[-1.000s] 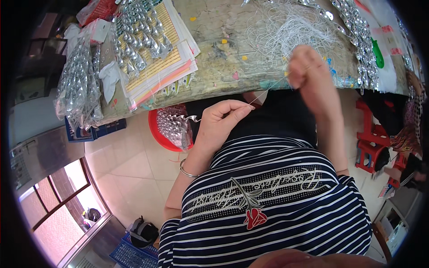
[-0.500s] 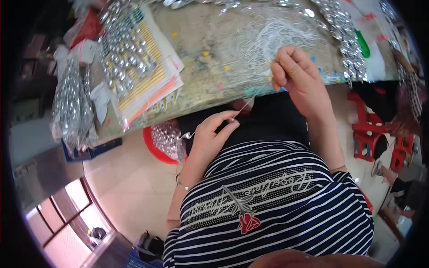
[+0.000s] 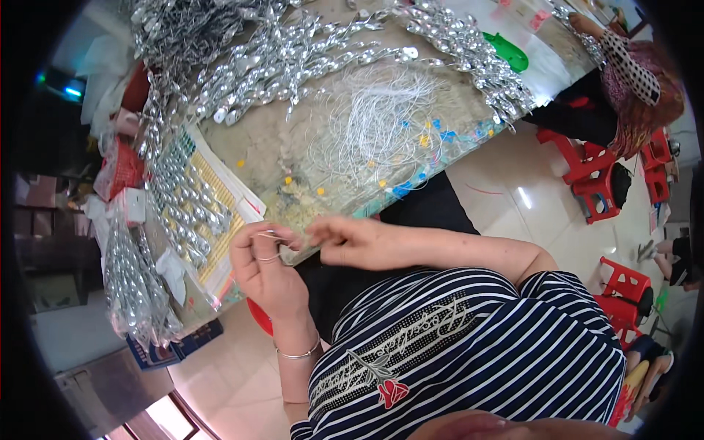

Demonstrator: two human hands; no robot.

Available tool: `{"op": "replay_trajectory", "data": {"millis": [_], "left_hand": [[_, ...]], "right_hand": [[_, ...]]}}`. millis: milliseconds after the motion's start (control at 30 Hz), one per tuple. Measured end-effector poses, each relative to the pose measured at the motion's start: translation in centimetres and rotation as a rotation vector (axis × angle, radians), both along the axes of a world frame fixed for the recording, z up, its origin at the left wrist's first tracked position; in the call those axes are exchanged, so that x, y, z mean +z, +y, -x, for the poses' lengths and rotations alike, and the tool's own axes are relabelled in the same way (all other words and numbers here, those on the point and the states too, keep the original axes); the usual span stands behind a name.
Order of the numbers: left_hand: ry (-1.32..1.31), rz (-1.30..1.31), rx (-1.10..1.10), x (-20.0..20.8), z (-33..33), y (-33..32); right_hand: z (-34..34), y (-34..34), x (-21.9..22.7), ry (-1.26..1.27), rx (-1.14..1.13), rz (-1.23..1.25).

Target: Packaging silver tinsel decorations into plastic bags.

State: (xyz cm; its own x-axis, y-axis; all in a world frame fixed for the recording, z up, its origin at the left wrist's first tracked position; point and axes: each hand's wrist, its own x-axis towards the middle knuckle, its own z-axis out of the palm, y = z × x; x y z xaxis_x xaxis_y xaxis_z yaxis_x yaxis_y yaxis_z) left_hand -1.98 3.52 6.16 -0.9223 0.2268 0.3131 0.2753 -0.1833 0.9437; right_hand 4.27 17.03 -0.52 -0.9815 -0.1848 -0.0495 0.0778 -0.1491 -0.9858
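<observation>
Near the table's front edge, my left hand (image 3: 265, 271) is closed, pinching a thin pale thread (image 3: 268, 257) that loops across its fingers. My right hand (image 3: 363, 242) reaches in from the right, its fingertips close to the left fingertips. Motion smears those right fingers, and whether they grip the thread is unclear. Beyond both hands, a loose tangle of clear-white threads (image 3: 389, 110) lies on the table. Strings of silver beads (image 3: 196, 209) rest on a yellow striped board to the left of my left hand.
The worktable (image 3: 257, 139) carries heaps of silver bead strings (image 3: 293, 59) at the back. Bagged silver strands (image 3: 136, 286) hang at its left edge. A red basin (image 3: 258, 317) shows partly below my left hand. A green tray (image 3: 506, 53), red stools (image 3: 598, 192) and another person's sleeve (image 3: 632, 70) are at right.
My hands have come together: the right swung down and left, the left rose slightly leftward. The thread stretched between them now loops at the left fingers. The view has turned, showing more table.
</observation>
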Motion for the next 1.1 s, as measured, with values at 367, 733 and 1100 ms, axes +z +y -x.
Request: {"op": "replay_trajectory", "data": {"millis": [367, 733, 1100], "left_hand": [[0.047, -0.449, -0.077, 4.1, 2.2, 2.5], [-0.245, -0.154, 0.179, -2.4, 1.6, -0.7], [-0.528, 0.248, -0.093, -8.8, -4.2, -5.4]], "right_hand": [[-0.3, 1.9, 1.6, 0.119, 0.021, -0.288], [-1.9, 18.8, 8.9, -0.107, -0.702, -0.524], [2.6, 37.0, 3.6, -0.411, -1.021, -1.275]]}}
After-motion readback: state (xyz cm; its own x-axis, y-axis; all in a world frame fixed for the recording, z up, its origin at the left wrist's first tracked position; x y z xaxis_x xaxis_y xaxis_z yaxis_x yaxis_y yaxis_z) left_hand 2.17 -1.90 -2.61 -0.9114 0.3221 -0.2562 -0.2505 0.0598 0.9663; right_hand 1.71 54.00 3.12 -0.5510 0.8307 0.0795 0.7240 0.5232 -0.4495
